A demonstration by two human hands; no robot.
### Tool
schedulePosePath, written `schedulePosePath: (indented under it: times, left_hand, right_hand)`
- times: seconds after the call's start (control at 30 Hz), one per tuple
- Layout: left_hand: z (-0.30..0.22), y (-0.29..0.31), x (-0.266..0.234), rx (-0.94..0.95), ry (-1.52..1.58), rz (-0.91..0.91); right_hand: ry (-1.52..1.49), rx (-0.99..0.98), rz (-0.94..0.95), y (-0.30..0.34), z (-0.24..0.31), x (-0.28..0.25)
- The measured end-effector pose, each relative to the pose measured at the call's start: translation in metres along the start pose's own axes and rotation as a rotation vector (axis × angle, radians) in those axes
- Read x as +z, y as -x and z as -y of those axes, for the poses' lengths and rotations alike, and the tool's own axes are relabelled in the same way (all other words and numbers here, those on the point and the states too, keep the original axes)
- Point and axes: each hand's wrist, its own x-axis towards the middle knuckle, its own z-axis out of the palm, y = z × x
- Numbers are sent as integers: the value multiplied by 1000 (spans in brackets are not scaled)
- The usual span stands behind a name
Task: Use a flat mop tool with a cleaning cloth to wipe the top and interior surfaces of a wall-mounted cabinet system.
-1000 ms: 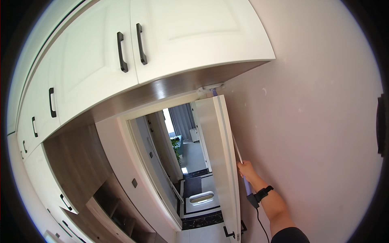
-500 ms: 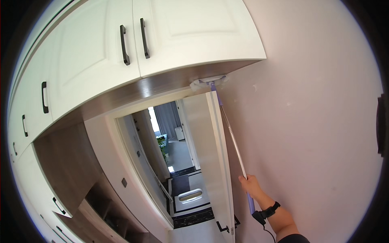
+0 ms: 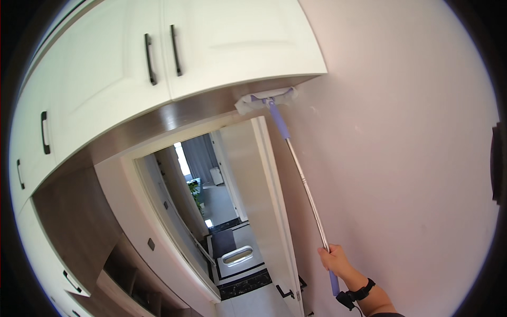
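Mop (image 3: 304,182) pulled nearer, hand (image 3: 335,259) gripping, cabinet (image 3: 100,79) closed

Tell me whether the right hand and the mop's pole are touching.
Touching. The head view shows the right hand closed around the pole, with bare metal visible above the fist and the purple handle below it.

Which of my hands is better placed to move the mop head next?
Likely the right hand: it grips the pole leading up to the mop head, while the left hand is out of view.
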Motion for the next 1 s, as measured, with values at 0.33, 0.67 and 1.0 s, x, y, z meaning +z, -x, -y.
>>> schedulePosePath:
  times: [0.33,0.67,1.0]
  left_hand:
    - [81,-12,20,-60,-155,231]
    - [42,-26,7,15,-39,270]
    - [12,-10,0,-31,9,261]
  right_hand:
    - [57,-37,26,58,-4,-12]
    - [-43,-37,70,105,-5,-16]
    - [15,23,-5,112,-12,-20]
